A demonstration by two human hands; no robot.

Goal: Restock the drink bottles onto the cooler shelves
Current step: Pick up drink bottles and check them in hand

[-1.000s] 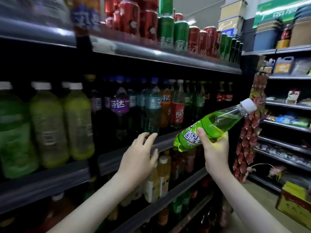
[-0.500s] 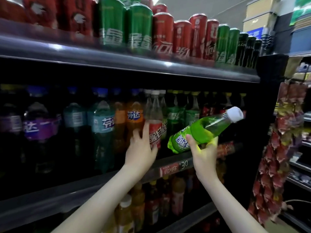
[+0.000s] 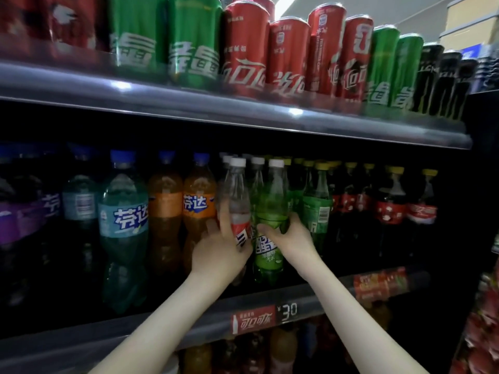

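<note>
Two bare hands meet at the front of the middle shelf (image 3: pixel 162 330), whose grey rim is smooth and faintly glossy. Our right hand (image 3: pixel 290 241) curls its fingers round the narrow waist of the green bottle (image 3: pixel 270 211), just above the printed label. That bottle is clear plastic, slim and tapering to a ribbed white cap, with bright green liquid inside. It stands upright in the front row, but we cannot tell whether its lobed base rests on the shelf floor.

Touching its left side is a clear bottle (image 3: pixel 237 195) of the same slender shape, with a white cap and a red label. Our left hand (image 3: pixel 221 255) lies against this one, the visible fingers straight along its left flank. Its thumb we cannot make out.

Left of the hands stand rounder orange bottles (image 3: pixel 199 211) and a teal bottle (image 3: pixel 122 225), all blue-capped. To the right are darker green bottles with yellow caps (image 3: pixel 317 211), then cola bottles (image 3: pixel 391 211).

Above, the top shelf (image 3: pixel 189 103) carries tall, shiny metal cans: green cans (image 3: pixel 162 44), red cans (image 3: pixel 270 55) and black cans (image 3: pixel 437 76). A red price tag (image 3: pixel 264 317) is clipped to the middle rim.
</note>
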